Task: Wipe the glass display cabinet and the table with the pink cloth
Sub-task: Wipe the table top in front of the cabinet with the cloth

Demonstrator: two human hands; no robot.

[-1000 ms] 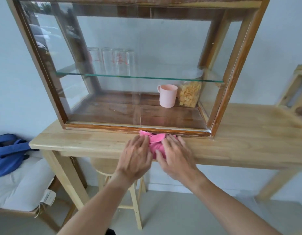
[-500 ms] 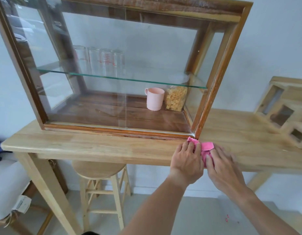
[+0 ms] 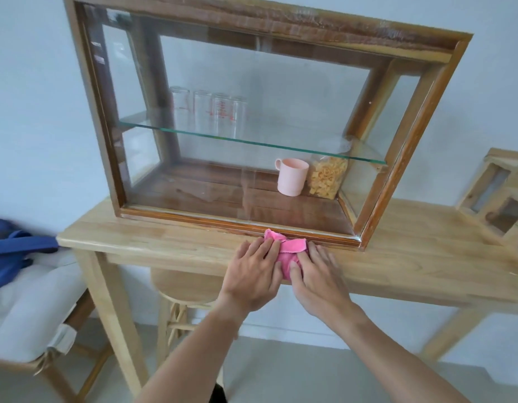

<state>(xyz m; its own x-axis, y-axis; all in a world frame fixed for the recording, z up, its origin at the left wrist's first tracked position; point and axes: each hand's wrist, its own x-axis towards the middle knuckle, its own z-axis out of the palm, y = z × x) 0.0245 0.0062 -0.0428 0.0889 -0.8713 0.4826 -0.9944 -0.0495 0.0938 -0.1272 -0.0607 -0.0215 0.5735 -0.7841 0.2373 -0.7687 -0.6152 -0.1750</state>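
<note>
The pink cloth [image 3: 285,251] lies bunched on the light wooden table [image 3: 153,242], right against the bottom front rail of the glass display cabinet [image 3: 403,158]. My left hand [image 3: 253,274] presses flat on the cloth's left side with straight fingers. My right hand [image 3: 320,276] presses on its right side, fingers spread and pointing at the cabinet. Most of the cloth is hidden under both hands.
Inside the cabinet stand a pink mug [image 3: 292,176], a bag of yellow snacks [image 3: 327,177] and several glasses [image 3: 211,114] on the glass shelf. A small wooden frame box [image 3: 502,202] sits at the table's right. A stool [image 3: 185,289] stands underneath; a blue bag [image 3: 10,251] lies left.
Both hands slid the cloth right along the table to the cabinet's right corner, then back left to just right of the cabinet's middle.
</note>
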